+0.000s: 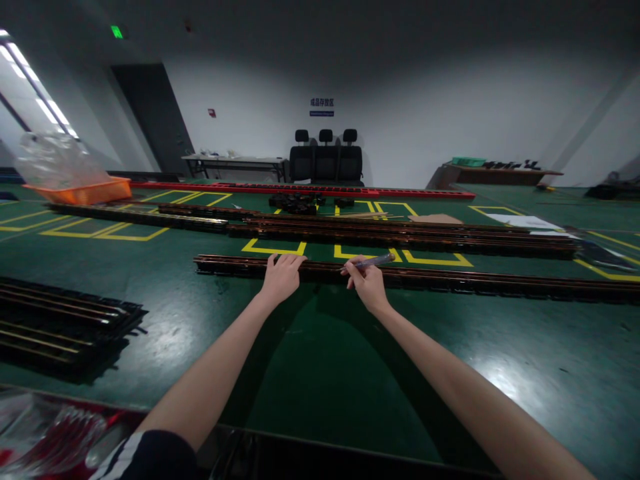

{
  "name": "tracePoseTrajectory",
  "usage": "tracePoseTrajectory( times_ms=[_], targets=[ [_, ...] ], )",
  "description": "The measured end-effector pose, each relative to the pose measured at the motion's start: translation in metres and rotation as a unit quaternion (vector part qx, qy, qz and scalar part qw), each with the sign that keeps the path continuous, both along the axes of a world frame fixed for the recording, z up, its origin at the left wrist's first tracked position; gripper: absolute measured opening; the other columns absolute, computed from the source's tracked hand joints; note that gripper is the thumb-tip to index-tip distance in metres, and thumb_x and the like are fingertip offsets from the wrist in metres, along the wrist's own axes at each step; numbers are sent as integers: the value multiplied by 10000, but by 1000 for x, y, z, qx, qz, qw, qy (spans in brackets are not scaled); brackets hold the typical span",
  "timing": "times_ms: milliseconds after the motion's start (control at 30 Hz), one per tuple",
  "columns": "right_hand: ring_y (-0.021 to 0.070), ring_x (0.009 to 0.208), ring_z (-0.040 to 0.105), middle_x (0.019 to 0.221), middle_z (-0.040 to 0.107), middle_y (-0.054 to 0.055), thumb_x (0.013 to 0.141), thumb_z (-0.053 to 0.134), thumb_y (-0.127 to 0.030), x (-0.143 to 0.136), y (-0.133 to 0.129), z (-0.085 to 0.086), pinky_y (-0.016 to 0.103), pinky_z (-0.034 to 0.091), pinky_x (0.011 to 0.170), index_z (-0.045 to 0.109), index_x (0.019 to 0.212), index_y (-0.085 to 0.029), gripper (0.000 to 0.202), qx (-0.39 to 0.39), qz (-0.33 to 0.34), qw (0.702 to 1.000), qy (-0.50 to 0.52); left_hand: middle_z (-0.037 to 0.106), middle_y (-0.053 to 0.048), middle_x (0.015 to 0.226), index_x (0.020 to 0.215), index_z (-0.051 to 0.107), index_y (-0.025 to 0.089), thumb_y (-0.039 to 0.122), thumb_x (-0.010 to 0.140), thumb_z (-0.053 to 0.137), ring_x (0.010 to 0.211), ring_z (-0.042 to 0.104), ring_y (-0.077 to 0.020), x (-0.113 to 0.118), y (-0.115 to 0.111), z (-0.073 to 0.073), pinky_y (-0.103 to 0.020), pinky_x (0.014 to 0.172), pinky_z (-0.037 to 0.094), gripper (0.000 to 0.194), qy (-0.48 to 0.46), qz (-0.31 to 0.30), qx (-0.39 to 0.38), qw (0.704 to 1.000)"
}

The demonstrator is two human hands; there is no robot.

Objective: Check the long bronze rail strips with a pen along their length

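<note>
1. The dark, narrow rail with copper-coloured strips (480,283) lies lengthwise across the green tabletop (320,380). Its left end sits inboard of the tabletop's left side; its right end runs out of view.
2. The left hand (281,280) is palm down on the rail, fingers loosely bent and reaching across it. Whether it pinches the rail or merely rests on it cannot be told.
3. The right hand (369,285) is closed in a writing-style hold on a slim, translucent pen-like tool (376,261). The tool slants, its tip end low, at or just above the rail; contact cannot be confirmed.
4. The step in hand is judged to be close, two-handed work at one spot between the hands. Any movement of the tip calls for a steady rail and a light, controlled hold.
5. Beyond the rail, toward the far edge, lies a bundle of similar dark rails (400,235). Behind it is a cluster of small black parts (295,202).
6. Near the left side rests a stack of black rails with brass-toned strips (50,328). Toward the far left corner stands an orange plastic basket (95,193) holding a clear plastic bag (60,160).
</note>
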State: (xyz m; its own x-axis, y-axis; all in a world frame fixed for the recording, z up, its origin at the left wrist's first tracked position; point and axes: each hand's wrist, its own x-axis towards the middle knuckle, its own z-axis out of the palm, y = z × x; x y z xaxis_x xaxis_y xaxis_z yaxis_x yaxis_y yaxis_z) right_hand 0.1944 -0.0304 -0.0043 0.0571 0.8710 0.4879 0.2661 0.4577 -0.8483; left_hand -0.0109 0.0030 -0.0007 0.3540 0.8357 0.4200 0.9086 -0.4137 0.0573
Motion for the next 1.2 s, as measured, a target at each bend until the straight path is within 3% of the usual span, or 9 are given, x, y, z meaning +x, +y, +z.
tracePoseTrajectory(
  times_ms=[333, 567, 867, 1067, 1200],
  targets=[
    [100, 431, 540, 699, 652, 34, 838, 522, -434, 0, 2, -1, 232, 451, 443, 545, 755, -180, 268, 0, 1, 1000, 1, 627, -66, 1200, 1177, 564, 219, -5, 751, 354, 1161, 521, -219, -1, -1, -2, -494, 1053, 258, 525, -5, 6, 17, 1000],
    [101, 441, 541, 709, 650, 39, 837, 523, -444, 0, 1, -1, 233, 457, 447, 546, 762, -177, 278, -2, 3, 1000, -2, 598, -67, 1246, 1212, 542, 194, 17, 774, 310, 1197, 493, -198, -6, 3, -5, -464, 1070, 241, 526, -27, -16, -16, 999],
    [102, 446, 544, 713, 648, 40, 834, 521, -464, 0, 1, 0, 238, 461, 449, 551, 767, -175, 298, -7, 3, 1000, 1, 602, -71, 1221, 1198, 536, 229, 275, 838, 379, 1143, 511, -235, -5, 0, 0, -457, 1026, 278, 395, -11, -11, -29, 999],
    [105, 449, 538, 711, 643, 39, 816, 517, -529, 0, 0, 1, 245, 464, 449, 544, 763, -185, 349, -8, 4, 1000, 1, 618, -89, 1172, 1158, 563, 215, 472, 856, 413, 1105, 521, -267, -2, 0, -2, -440, 983, 310, 424, 4, 1, 7, 1000],
    [107, 456, 543, 706, 641, 39, 825, 516, -506, 0, 0, 1, 244, 461, 454, 543, 762, -181, 331, -10, 7, 1000, 1, 619, -96, 1163, 1142, 567, 209, 519, 860, 418, 1095, 527, -267, -2, 1, -5, -433, 980, 309, 444, 4, 7, 19, 1000]
  ],
)
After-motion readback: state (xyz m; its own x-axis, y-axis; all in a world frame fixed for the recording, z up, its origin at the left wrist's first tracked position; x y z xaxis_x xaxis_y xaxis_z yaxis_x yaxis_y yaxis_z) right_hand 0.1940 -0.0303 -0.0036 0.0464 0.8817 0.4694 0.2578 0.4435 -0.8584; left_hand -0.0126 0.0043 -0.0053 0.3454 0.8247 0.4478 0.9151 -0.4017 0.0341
